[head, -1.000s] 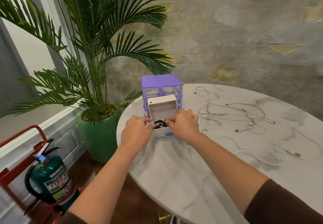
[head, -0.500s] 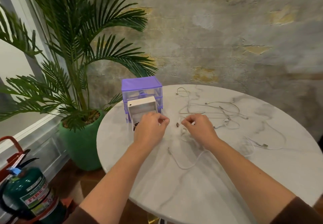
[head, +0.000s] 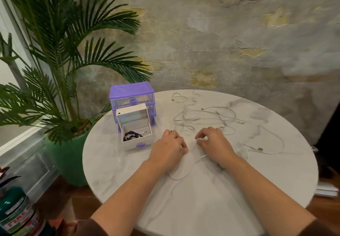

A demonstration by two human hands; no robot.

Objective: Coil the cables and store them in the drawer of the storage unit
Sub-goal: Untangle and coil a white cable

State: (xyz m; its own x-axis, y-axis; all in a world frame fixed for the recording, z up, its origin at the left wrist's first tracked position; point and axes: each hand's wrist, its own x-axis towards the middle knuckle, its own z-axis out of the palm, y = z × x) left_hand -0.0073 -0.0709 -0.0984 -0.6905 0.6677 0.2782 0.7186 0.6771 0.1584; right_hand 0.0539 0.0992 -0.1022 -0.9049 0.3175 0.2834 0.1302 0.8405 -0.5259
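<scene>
Both hands, left hand [head: 168, 146] and right hand [head: 214, 143], pinch one thin white cable [head: 185, 171] on the round marble table [head: 202, 208]. I'd wind small even loops before the open white drawer [head: 137, 138].

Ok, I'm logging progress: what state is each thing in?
Drawer: pulled out, dark coiled cable inside.
Upper drawers: closed.
White cable: uncoiled, held by both hands.
Other cables: loose on table.
Left hand: gripping cable.
Right hand: pinching cable.
</scene>
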